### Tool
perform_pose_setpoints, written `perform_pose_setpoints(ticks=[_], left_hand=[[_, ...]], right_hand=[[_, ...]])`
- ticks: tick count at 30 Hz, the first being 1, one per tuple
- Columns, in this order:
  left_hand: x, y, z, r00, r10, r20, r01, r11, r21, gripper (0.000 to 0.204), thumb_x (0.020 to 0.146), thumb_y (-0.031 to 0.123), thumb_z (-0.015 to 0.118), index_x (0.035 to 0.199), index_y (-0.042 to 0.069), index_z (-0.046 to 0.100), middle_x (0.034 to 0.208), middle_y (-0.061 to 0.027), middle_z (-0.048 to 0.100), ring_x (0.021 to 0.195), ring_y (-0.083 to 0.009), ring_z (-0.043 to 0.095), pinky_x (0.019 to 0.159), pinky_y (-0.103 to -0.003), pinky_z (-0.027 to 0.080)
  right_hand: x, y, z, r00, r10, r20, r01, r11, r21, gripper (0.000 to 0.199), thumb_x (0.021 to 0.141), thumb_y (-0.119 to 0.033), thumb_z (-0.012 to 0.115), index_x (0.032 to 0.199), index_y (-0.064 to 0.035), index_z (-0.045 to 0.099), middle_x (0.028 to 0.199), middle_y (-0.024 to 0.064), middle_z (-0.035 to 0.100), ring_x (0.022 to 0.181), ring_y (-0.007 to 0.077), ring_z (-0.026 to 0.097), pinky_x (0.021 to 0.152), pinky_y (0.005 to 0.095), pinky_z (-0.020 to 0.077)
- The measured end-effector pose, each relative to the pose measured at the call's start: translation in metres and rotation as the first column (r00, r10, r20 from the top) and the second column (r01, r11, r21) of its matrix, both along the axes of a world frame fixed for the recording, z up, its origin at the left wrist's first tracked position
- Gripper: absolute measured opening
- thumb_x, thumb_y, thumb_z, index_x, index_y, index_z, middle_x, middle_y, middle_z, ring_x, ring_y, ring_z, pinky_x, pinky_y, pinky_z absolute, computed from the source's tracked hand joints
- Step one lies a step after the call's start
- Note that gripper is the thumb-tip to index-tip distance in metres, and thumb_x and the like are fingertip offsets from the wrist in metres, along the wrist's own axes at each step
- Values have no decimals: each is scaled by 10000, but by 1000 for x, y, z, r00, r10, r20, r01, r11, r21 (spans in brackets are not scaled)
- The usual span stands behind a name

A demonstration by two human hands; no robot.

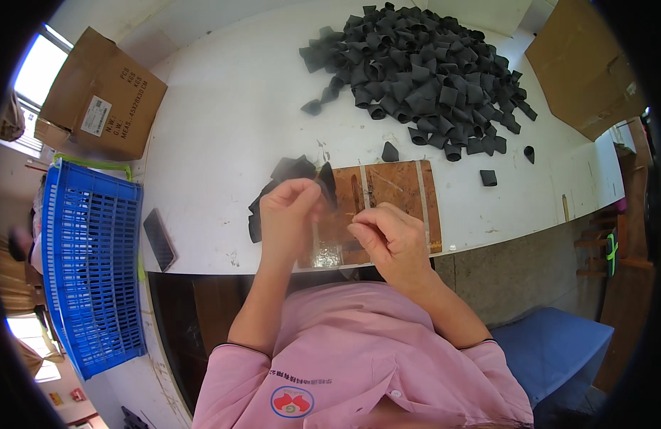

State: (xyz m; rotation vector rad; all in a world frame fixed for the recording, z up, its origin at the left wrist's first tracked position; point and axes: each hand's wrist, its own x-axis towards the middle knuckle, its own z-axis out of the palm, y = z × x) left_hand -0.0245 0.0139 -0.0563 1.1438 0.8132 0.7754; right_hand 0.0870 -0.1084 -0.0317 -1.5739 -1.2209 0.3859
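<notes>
Left hand [293, 207] pinches a black piece [328, 184] at its fingertips, apparently positioning it. Right hand [395, 239] curls nearby, its hold unclear; the next move likely calls for bringing both hands' fingertips together.

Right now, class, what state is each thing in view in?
Left hand: raised, pinching a black piece
Right hand: fingers curled, hold unclear
Board: flat on the table, partly hidden
Cluster: black pieces bunched together
Pile: loosely heaped, many pieces curled
Phone: lying flat, face dark
Left box: open or shut unclear
Right box: open or shut unclear
Crate: contents unclear
</notes>
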Motion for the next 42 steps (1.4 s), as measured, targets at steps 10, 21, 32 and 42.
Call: perform_pose_setpoints(ticks=[10, 21, 32, 42], left_hand=[[6, -56, -2, 946, 296, -133, -38, 509, 860, 45, 790, -26, 548, 830, -7, 543, 613, -22, 538, 448, -42, 449, 393, -160, 346], [7, -59, 29, 1000, 19, -17, -15, 985, 173, 147, 744, -63, 540, 885, -26, 527, 761, -32, 553, 498, -11, 428, 427, -147, 320], [6, -25, 67, 471, 43, 881, 656, 651, -382, 172, 825, -36, 378, 961, -65, 478, 900, -221, 556, 304, -48, 336, 290, -187, 243], [16, -17, 46, 930, -28, 367, 125, 962, -242, 120, 851, 32, 466, 946, 6, 535, 693, -66, 571, 355, -34, 329, 337, -168, 252]], right_hand=[[-7, 6, -7, 927, -182, 328, 115, 971, 211, 103, 675, -7, 592, 769, -12, 551, 726, 86, 499, 590, 235, 528, 494, 311, 434], [11, -4, -4, 216, 156, -964, -210, 971, 110, 91, 784, -78, 571, 820, 4, 555, 651, -16, 473, 505, 41, 359, 449, 180, 280], [31, 26, 58, 528, 316, -788, -398, 912, 100, 238, 883, -248, 491, 733, -66, 519, 573, -83, 372, 492, 3, 284, 430, 169, 211], [38, 40, 25, 711, 291, -640, -353, 935, 32, 227, 890, -184, 475, 729, -29, 516, 548, -60, 412, 472, 15, 354, 407, 176, 259]])
